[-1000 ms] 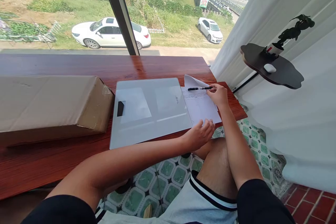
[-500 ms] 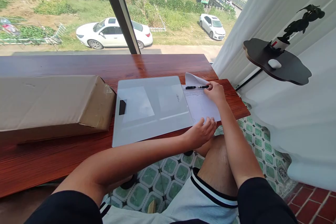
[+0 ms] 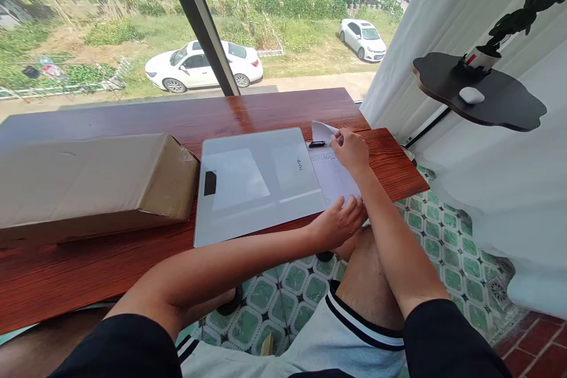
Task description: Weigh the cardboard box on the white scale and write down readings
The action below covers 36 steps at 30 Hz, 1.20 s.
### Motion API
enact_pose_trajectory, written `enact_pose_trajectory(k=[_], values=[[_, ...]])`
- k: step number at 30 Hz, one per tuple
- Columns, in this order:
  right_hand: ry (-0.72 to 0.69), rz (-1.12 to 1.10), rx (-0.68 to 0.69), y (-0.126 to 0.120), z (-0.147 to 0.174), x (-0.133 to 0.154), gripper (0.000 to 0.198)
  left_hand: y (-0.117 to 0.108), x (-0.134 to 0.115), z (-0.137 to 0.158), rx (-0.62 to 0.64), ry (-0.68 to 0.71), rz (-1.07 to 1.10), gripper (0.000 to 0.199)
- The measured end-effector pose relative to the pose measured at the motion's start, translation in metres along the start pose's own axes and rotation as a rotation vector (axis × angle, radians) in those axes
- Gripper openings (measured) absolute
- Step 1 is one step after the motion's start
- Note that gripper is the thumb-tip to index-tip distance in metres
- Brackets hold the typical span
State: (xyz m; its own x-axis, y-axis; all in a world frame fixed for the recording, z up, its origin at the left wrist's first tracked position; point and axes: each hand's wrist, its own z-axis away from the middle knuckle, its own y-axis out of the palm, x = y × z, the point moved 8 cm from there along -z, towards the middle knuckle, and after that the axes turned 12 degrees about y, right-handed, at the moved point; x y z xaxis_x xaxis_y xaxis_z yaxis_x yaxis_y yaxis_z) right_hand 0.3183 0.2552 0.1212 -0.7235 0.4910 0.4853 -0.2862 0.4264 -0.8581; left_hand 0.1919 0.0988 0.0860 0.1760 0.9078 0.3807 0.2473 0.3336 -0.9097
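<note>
Written sheets of paper (image 3: 333,172) lie at the right end of the table, the top page curled up at its far edge. Across that far part lies a black pen (image 3: 317,144), its right end hidden behind my right hand (image 3: 352,150). The right fingers are bent and pinched together at the curled page's edge. My left hand (image 3: 340,223) reaches across to the paper's near edge, fingers stretched out and lying against it, holding nothing. Left of the paper, touching or overlapping it, is a flat, glossy grey panel (image 3: 257,183), like a closed laptop, with small lettering.
A large cardboard box (image 3: 88,180) occupies the left of the reddish wooden table (image 3: 292,106). At right, a dark wavy-edged stand (image 3: 509,106) carries a potted plant (image 3: 485,59) and a white mouse (image 3: 472,95), beside a white curtain (image 3: 491,189). The window frame (image 3: 199,20) rises behind the table.
My right hand has moved left along the paper's far edge, covering more of the pen. My left hand has stayed at the near edge. The view has shifted slightly.
</note>
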Motion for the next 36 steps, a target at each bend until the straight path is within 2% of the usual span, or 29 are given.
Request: enact_pose_trajectory(k=[3, 7, 10, 14, 18, 24, 31, 36], values=[[-0.1, 0.002, -0.057, 0.0, 0.014, 0.03, 0.032, 0.0, -0.001, 0.002, -0.003, 0.025, 0.034, 0.038], [-0.168, -0.016, -0.017, -0.002, 0.021, 0.053, 0.044, -0.003, 0.001, 0.005, -0.043, 0.014, 0.076, 0.032], [-0.091, -0.122, -0.019, -0.012, 0.01, 0.043, 0.048, -0.007, 0.002, 0.005, -0.096, 0.022, 0.08, 0.026], [0.022, -0.225, -0.034, -0.02, -0.006, 0.024, 0.049, -0.015, -0.002, 0.005, -0.16, 0.127, 0.105, 0.019], [0.022, -0.189, -0.062, -0.02, -0.005, 0.026, 0.048, -0.034, -0.006, 0.009, -0.288, 0.224, 0.11, 0.021], [-0.011, -0.167, -0.069, -0.017, 0.003, 0.035, 0.05, -0.069, -0.004, 0.023, -0.39, 0.252, 0.03, 0.016], [-0.069, -0.054, -0.061, -0.007, 0.012, 0.049, 0.045, -0.101, 0.025, 0.066, -0.368, 0.092, -0.036, 0.007], [-0.161, 0.015, -0.048, 0.007, 0.021, 0.065, 0.049, -0.115, 0.053, 0.102, -0.235, -0.02, -0.061, 0.025]])
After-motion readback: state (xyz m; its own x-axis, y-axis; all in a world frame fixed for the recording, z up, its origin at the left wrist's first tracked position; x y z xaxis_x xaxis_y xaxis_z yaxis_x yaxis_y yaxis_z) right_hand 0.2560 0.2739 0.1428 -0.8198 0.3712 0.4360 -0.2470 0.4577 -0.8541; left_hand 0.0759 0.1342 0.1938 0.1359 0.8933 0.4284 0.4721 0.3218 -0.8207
